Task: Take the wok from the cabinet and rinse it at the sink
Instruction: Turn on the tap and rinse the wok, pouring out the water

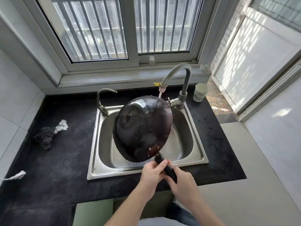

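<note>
Head view: both hands — left hand (152,174), right hand (182,185) — grip clamped on the wok (143,128) handle; bowl extends far-left, underside up, beneath the running faucet (177,79).

I've got a paper cup (200,92) standing upright on the black countertop (65,160), at the back right corner. Over on the left, a dark steel scrubber (44,138) lies with a crumpled white cloth (61,126) touching its upper end. Another white scrap (15,176) sits near the left edge, well apart from those. Behind it all, a barred window (123,26), both panes shut, sunlight striping the wall (254,51) at right.
</note>
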A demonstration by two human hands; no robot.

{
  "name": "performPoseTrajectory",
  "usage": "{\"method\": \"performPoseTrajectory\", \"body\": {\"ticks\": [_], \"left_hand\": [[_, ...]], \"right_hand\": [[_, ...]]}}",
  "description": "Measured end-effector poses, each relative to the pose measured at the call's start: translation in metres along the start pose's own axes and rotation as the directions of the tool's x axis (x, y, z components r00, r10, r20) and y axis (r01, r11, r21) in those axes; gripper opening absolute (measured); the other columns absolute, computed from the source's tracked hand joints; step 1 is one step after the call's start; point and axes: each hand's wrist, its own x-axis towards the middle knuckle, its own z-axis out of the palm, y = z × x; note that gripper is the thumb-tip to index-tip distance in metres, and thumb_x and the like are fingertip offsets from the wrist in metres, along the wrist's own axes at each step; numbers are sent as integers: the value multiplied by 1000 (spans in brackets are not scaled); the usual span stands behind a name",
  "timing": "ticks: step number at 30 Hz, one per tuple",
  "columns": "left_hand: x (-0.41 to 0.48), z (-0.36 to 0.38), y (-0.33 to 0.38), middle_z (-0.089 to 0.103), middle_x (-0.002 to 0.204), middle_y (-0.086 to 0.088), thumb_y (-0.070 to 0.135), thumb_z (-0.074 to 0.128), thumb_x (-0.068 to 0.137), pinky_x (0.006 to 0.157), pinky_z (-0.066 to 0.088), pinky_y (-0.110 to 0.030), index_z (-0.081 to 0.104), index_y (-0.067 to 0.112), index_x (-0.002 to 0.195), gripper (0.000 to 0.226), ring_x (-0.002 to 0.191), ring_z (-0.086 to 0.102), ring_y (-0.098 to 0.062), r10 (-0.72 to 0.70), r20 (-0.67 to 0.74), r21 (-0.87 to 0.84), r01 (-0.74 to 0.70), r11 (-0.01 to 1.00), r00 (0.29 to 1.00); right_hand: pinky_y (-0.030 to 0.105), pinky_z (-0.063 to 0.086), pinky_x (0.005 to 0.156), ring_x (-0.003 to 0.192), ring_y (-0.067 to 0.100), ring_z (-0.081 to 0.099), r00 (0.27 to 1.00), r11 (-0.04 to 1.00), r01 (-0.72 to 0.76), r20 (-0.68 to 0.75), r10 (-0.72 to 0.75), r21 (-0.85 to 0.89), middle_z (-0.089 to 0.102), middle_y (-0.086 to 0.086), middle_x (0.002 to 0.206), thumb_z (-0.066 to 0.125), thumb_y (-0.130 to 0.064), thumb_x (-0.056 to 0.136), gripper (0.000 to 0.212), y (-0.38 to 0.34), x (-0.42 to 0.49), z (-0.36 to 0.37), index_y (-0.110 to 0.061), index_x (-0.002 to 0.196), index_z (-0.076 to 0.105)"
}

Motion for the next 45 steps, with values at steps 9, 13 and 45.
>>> {"method": "performPoseTrajectory", "body": {"ticks": [9, 13, 45], "left_hand": [[4, -3, -15, 78, 94, -12, 28, 79, 82, 82, 61, -33, 73, 2, 96, 30, 91, 75, -23, -68, -215, 91, 90, 992, 974], [8, 6, -13, 77, 96, -18, 20, 77, 84, 77, 61, -30, 73, -5, 97, 29, 93, 74, -26, -107, -176, 18, 112, 994, 979], [18, -22, -35, 73, 114, -17, 15, 57, 98, 71, 59, -26, 60, -6, 121, 31, 104, 72, -28, -307, 78, -58, 312, 948, 949]], "right_hand": [[36, 51, 57, 70, 25, 72, 1000, 952, -5, -29, -4, -307, 75, 1, 83, 74, -30, 86, 17, -7, -11, 17, -18, 92, 63], [33, 43, 33, 39, 22, 62, 995, 872, -5, -87, -43, -490, 67, -1, 61, 93, -24, 59, 37, -12, -11, 9, -20, 84, 67], [39, 53, 90, 104, 16, 63, 919, 921, -391, 52, 390, -8, 71, -5, 111, 45, -51, 99, 38, -3, -26, 35, -24, 121, 59]]}}
